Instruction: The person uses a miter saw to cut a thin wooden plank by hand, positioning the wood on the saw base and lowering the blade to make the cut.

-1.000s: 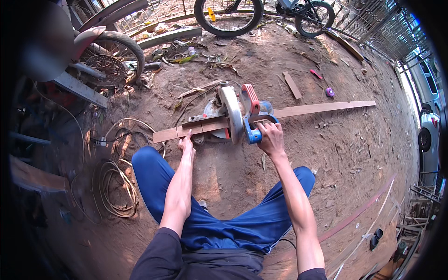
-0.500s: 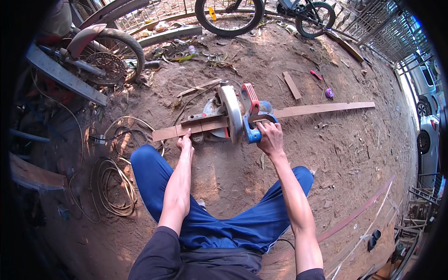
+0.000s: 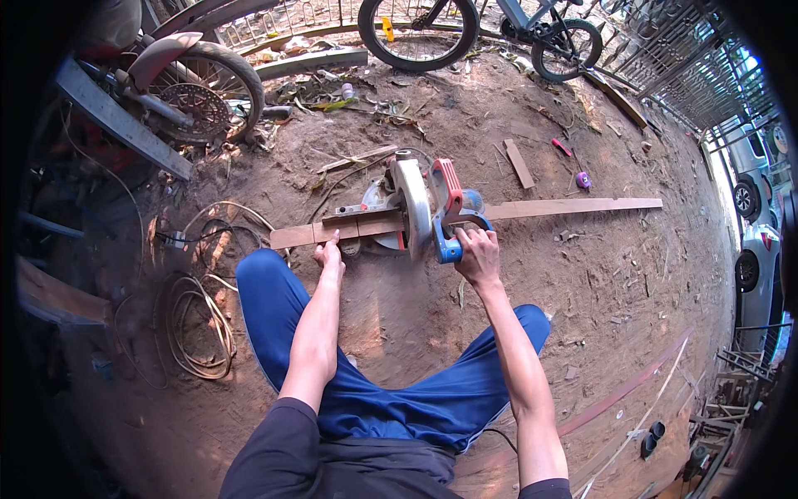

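Observation:
A miter saw (image 3: 409,193) with a silver blade guard and a blue-and-red body stands on the dirt in front of me. My right hand (image 3: 480,256) is wrapped round its blue handle (image 3: 450,249). A long, thin wooden board (image 3: 573,206) runs crosswise through the saw, sticking out at both sides. To the left of the blade, my left hand (image 3: 330,254) grips the board's near edge, with a finger on top. A dark line crosses the board left of that hand. The guard hides where blade and board meet.
Coiled cable (image 3: 204,333) lies at the left, near a motorcycle wheel (image 3: 204,96). A short wood offcut (image 3: 519,163), a pink-red tool (image 3: 562,147) and a purple tape measure (image 3: 583,180) lie beyond the board. A bicycle (image 3: 420,33) stands at the back, and parked cars (image 3: 758,249) at the far right.
The whole view has shifted slightly, with far things a little lower. Both hands keep their grips, and the saw and board look unmoved relative to each other.

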### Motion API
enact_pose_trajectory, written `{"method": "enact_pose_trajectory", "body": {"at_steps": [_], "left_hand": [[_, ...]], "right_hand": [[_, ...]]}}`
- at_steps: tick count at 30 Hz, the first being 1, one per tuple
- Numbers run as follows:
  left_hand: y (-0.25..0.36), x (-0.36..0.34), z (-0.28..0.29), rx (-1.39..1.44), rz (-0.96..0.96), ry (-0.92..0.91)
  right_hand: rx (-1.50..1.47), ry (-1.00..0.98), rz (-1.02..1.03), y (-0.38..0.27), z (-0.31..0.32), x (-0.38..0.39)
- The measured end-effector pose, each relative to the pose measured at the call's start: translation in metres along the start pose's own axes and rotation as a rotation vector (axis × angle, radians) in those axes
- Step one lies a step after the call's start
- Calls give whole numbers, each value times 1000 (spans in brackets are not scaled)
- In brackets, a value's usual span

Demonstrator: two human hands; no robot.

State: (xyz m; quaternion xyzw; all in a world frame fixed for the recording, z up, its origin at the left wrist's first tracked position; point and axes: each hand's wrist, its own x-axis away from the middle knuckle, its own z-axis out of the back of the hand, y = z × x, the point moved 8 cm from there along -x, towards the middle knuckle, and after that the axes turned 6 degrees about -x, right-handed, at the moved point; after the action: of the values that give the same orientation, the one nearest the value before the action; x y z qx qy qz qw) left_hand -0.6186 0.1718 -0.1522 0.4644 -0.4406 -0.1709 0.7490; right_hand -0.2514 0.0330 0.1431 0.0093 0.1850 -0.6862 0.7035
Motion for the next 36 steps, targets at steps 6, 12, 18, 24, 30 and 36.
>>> {"method": "enact_pose_trajectory", "body": {"at_steps": [6, 12, 18, 24, 30, 36], "left_hand": [[3, 5, 3, -18, 24, 6], [15, 11, 5, -70, -15, 13], [18, 18, 8, -182, -4, 66], [-2, 21, -10, 38, -38, -23], [-26, -23, -14, 251, 246, -12], [-16, -33, -11, 201, 197, -168]], "right_hand": [[8, -40, -16, -1, -2, 0], [19, 65, 35, -5, 4, -3], [7, 81, 41, -7, 9, -2], [17, 2, -3, 11, 1, 8], [25, -62, -22, 4, 1, 1], [23, -110, -77, 6, 29, -30]]}}
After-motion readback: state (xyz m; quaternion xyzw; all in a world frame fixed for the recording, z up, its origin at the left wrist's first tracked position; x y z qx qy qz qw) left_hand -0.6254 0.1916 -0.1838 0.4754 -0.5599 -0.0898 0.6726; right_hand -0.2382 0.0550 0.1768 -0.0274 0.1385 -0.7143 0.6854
